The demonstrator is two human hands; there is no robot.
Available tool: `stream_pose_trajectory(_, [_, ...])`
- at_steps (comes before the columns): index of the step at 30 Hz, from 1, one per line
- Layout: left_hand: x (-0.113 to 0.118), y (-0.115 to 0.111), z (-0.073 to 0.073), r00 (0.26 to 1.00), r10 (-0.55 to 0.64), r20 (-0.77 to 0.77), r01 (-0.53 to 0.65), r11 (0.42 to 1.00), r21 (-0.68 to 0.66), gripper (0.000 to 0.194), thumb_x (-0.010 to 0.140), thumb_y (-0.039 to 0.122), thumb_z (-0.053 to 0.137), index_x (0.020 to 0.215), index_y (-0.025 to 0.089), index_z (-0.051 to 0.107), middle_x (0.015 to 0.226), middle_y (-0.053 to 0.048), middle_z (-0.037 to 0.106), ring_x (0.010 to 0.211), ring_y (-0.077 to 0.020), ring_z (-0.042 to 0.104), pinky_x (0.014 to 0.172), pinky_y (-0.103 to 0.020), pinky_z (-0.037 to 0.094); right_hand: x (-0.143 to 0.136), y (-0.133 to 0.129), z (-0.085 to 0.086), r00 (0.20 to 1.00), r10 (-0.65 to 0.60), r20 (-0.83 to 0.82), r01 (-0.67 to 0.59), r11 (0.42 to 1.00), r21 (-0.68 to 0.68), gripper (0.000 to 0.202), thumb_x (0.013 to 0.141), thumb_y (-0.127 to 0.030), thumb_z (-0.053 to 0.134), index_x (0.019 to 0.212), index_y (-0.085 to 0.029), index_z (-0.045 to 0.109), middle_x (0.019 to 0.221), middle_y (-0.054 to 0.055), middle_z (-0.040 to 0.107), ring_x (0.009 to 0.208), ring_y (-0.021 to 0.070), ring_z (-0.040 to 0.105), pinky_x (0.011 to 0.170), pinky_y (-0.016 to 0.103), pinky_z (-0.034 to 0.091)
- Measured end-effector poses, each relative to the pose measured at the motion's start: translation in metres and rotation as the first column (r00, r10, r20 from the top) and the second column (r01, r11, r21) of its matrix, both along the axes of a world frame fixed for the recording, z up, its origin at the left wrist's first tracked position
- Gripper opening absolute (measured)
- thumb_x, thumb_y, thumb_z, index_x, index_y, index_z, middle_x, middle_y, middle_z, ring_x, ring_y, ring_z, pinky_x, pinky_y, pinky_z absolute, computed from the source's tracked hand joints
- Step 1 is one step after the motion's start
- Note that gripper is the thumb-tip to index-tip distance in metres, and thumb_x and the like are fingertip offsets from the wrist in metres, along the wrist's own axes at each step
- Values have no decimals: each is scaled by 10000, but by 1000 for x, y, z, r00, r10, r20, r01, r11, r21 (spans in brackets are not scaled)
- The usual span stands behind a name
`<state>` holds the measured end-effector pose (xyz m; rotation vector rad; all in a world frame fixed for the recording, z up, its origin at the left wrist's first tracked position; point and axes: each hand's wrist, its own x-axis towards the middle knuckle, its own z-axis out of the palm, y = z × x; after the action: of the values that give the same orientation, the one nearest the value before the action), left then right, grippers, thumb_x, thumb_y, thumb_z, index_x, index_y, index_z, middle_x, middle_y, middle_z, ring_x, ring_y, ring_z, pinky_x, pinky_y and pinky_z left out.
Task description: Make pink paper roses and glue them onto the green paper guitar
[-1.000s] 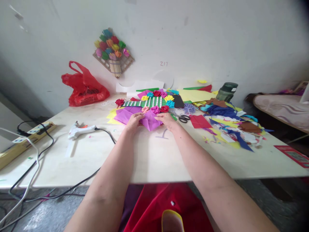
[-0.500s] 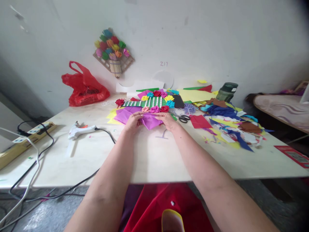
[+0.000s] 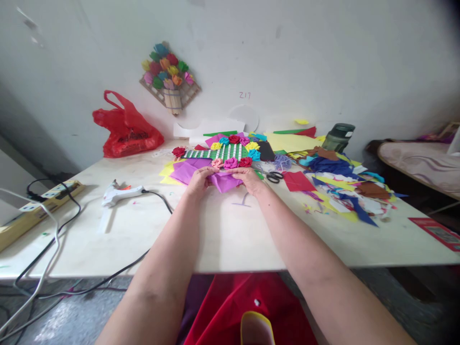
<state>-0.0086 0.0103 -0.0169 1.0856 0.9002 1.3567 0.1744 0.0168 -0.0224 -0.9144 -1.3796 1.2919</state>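
Note:
My left hand (image 3: 200, 180) and my right hand (image 3: 248, 180) pinch opposite sides of a purple sheet of paper (image 3: 224, 183), which has creases and droops to a point toward me. Just beyond it lies a green and white striped craft piece (image 3: 215, 153), edged with paper roses in several colours, among them a pink rose (image 3: 230, 163). More purple paper (image 3: 183, 171) rests left of my left hand, over some yellow paper (image 3: 165, 173). To the right of my right hand are black-handled scissors (image 3: 275, 177).
A white glue gun (image 3: 122, 194) with its black cord lies at left, near a power strip (image 3: 53, 206). Behind stands a red plastic bag (image 3: 125, 132). Coloured scraps (image 3: 345, 184), a red paper piece (image 3: 297, 181) and a dark bottle (image 3: 338, 137) are at right.
Both hands stay in nearly the same place. The near point of the purple paper has shifted slightly; little else differs.

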Motion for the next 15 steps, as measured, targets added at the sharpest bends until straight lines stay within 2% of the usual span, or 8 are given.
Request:
stream_pose_trajectory(6, [0,-2,0,999,-1,-35,1,1000,13,214,521,263,718,681,131,665,565,4,581,471,-91,493,445,-210,395,1,-2,3,998,4,59,-5,1000,16,314,611,-186,594,879,-160,756,633,12,669,490,88,459,458,212,382])
stream_pose_trajectory(10, [-1,-2,-2,995,0,-96,4,999,39,236,503,204,737,716,139,659,546,20,582,435,-72,469,438,-197,367,3,-1,3,997,71,9,-71,997,11,358,669,-329,547,889,-134,753,588,27,649,485,111,480,438,224,361])
stream_pose_trajectory(15, [-2,0,-5,991,-11,-137,23,996,86,335,544,191,723,870,132,671,551,25,593,431,-72,479,447,-197,376,2,3,1,1000,-1,-6,1,999,36,411,711,-486,585,857,-136,743,690,48,695,621,133,576,585,236,430])
